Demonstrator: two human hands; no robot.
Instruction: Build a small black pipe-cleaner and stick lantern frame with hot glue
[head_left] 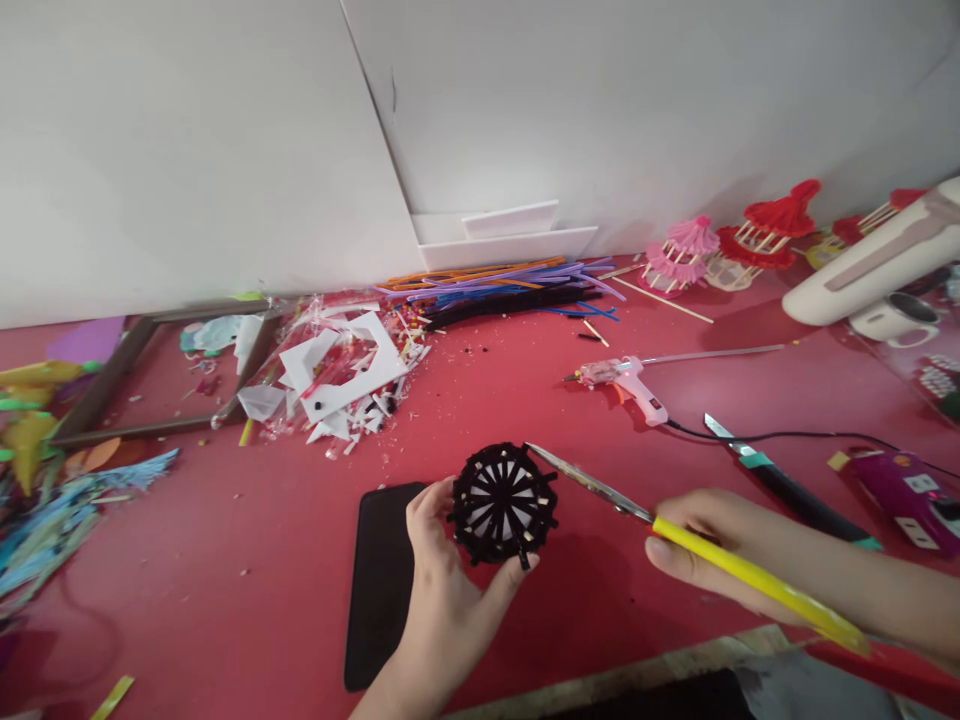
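My left hand (pixel 442 580) grips a small round frame (pixel 502 503) wrapped in black pipe cleaner, with white spokes showing inside. It is held just above the red table (pixel 225 560). My right hand (pixel 712 545) holds yellow-handled scissors (pixel 600 487). Their blades point left, and the tip touches the frame's upper right edge. Whether the blades are apart is not visible.
A black phone (pixel 379 580) lies under my left wrist. A pink glue gun (pixel 630 382) and a utility knife (pixel 780 480) lie to the right. Pipe cleaners (pixel 510 285), white scraps (pixel 337 375), small pink and red umbrella models (pixel 720 250) and a power strip (pixel 907 495) are around.
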